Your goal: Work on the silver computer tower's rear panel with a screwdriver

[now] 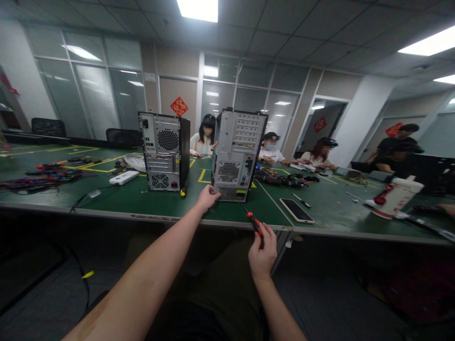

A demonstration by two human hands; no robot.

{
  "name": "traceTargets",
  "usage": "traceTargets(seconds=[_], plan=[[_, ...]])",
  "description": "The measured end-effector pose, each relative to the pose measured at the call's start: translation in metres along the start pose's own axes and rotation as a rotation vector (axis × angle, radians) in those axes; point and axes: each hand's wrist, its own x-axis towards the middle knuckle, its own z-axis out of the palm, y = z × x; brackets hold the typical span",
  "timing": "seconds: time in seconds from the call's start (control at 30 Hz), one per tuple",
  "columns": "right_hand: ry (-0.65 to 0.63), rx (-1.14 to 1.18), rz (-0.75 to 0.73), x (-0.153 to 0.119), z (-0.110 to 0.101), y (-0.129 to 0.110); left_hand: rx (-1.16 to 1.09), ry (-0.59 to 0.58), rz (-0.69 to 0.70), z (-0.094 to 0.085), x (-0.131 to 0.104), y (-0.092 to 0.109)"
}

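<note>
Two upright computer cases stand on the green table with their rear panels towards me. At the lower left corner of the right-hand computer case [234,137], my left hand [206,199] is closed, its fingertips on the edge. My right hand [263,248] grips the red and black handle of a screwdriver [253,220] in front of the table edge. Its thin shaft points up and left at the bottom of that case; whether the tip touches is too small to tell. The other computer case [162,156] is to the left of my left hand.
A yellow-ended tool [183,192] lies beside the left case. Leftward are a white power strip [123,177] and tangled cables [42,180]. Rightward lie a phone [296,210], a pen-like tool [301,200], black cables [284,179] and a white bottle [396,196]. Several people sit across the table.
</note>
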Motion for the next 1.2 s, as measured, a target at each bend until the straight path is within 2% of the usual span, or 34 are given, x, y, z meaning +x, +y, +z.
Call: traceTargets(seconds=[0.17,0.3,0.5,0.67,0.87,1.2], plan=[[0.032,-0.009,0.036,-0.001,0.000,0.004,0.015,0.044,0.015,0.002,0.001,-0.001],[0.029,0.003,0.088,-0.004,0.000,0.007,0.007,0.029,0.002,0.000,-0.002,0.004],[0.021,-0.010,0.021,-0.001,0.000,0.003,0.009,0.009,-0.023,-0.002,-0.004,0.007],[0.008,-0.009,0.021,0.000,0.000,0.002,0.009,-0.002,-0.013,-0.002,-0.004,0.006],[0.029,-0.001,0.113,-0.003,0.000,0.006,0.004,-0.008,-0.031,-0.003,-0.003,0.005],[-0.006,-0.001,-0.012,0.001,0.000,0.000,0.013,0.026,0.024,0.002,0.003,-0.004]])
